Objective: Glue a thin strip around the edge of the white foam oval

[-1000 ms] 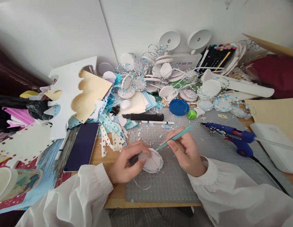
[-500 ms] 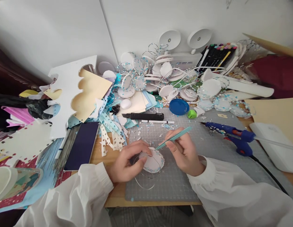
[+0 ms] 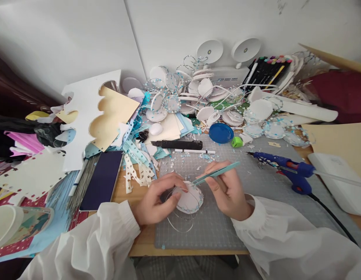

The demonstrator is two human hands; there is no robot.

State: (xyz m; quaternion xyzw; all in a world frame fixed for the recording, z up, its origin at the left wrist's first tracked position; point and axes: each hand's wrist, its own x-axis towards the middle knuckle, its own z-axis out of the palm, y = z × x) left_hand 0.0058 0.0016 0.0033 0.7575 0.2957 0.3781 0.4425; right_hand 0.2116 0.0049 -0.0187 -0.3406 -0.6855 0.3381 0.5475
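My left hand (image 3: 158, 198) is closed on the left edge of a white disc (image 3: 188, 202), thumb and fingers bent over its top. Small blue and pale bits line the disc's rim. A thin wire (image 3: 180, 230) loops around and below the disc, over the mat. In my right hand (image 3: 229, 192) is a pair of teal tweezers (image 3: 219, 171), pinched between thumb and fingers. The tweezers' tips reach the upper part of the disc, close to my left fingertips; whether they grip anything is too small to tell.
A grey cutting mat (image 3: 227, 233) lies under the work, strewn with paper scraps. Beyond are a black utility knife (image 3: 177, 145), a white pen (image 3: 194, 151) and a blue lid (image 3: 221, 133). A blue glue gun (image 3: 285, 165) lies right, a phone (image 3: 101, 181) left. Decorated discs (image 3: 173, 103) pile behind.
The right hand has tilted the tweezers lower and flatter, their back end moving right. The left hand and disc stay nearly in place; the view has shifted slightly.
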